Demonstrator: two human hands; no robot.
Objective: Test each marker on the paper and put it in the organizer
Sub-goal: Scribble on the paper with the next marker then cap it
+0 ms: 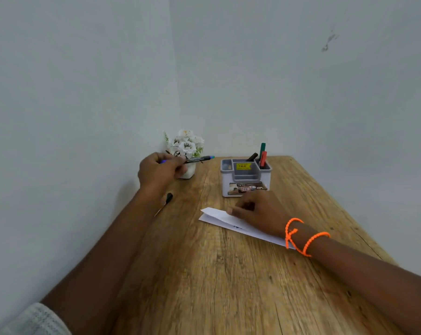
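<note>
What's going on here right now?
A person is testing markers at a wooden table. The left hand holds a marker in the air near the flower pot. The right hand rests on the paper. The organizer already has three markers standing in it. One more pen-like item lies on the table.

open tabletop (228, 274) in front, organizer (245, 177) and flower pot (187, 153) crowding far corner
</note>
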